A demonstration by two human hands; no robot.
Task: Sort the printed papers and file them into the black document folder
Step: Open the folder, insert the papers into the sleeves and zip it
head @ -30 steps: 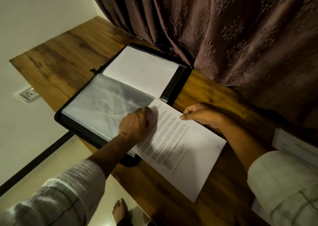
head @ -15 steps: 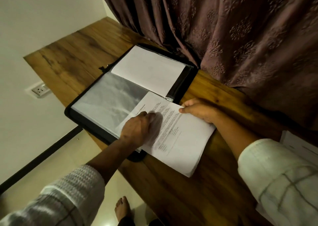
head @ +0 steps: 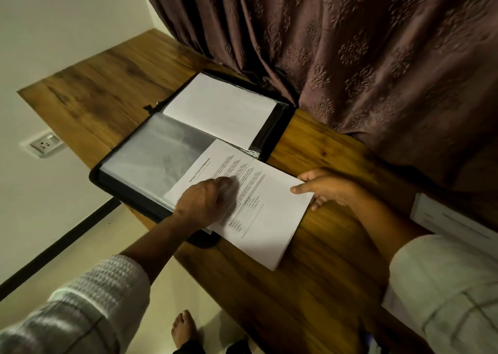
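Note:
A black document folder (head: pixel 121 189) lies open on the wooden desk (head: pixel 310 286). Its near half shows a clear plastic sleeve (head: pixel 159 154); its far half holds a blank white sheet (head: pixel 223 108). A printed paper (head: pixel 258 211) headed "Sample Financial Statement" is partway inside the clear sleeve, its right part still out over the desk. My left hand (head: pixel 202 203) presses on the sleeve's edge over the paper, fingers blurred. My right hand (head: pixel 323 189) pinches the paper's right edge.
A stack of more printed papers (head: pixel 447 219) lies at the desk's right. A dark patterned curtain (head: pixel 350 57) hangs along the desk's far side, touching the folder. A wall socket (head: pixel 44 145) is below the desk's left edge. My bare foot (head: pixel 183 329) is on the floor.
The printed paper has slid leftward, deeper into the clear sleeve, pushed by my right hand. My left hand stayed at the sleeve's opening.

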